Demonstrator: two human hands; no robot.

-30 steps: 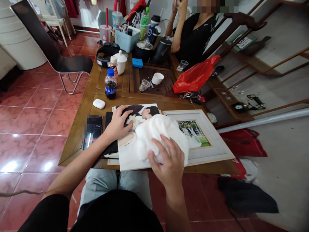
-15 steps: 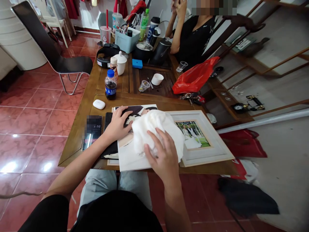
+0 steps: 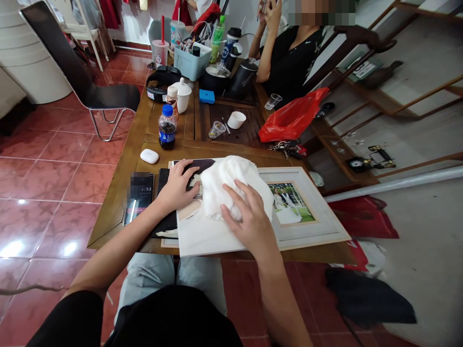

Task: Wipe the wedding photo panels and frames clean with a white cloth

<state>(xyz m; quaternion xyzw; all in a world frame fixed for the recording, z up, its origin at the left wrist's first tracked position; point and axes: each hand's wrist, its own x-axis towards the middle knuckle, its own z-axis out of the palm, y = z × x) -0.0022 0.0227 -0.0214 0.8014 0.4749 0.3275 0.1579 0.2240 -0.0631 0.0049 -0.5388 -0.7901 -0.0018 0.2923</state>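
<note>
My left hand (image 3: 180, 185) lies with fingers spread on the upper left part of a large photo print (image 3: 202, 241), steadying its edge. A bunched white cloth (image 3: 226, 183) rests on the print and covers much of the picture. My right hand (image 3: 249, 217) grips the cloth from above, fingers curved over its near right side. Beneath the print's left side, a black flat item (image 3: 164, 219) sticks out. To the right lies a white picture frame (image 3: 318, 202) with a photo of two people, partly under the print.
On the left are a phone (image 3: 140, 197), a white earbud case (image 3: 149, 155) and a cola bottle (image 3: 167, 127). Farther back stand a lidded white cup (image 3: 182, 96), a blue bin (image 3: 191, 60) and a red plastic bag (image 3: 294, 118). Across the table sits another person (image 3: 289, 60).
My right hand has slid the white cloth slightly up and away from me, baring more of the print's lower part. My left hand has stayed almost in place.
</note>
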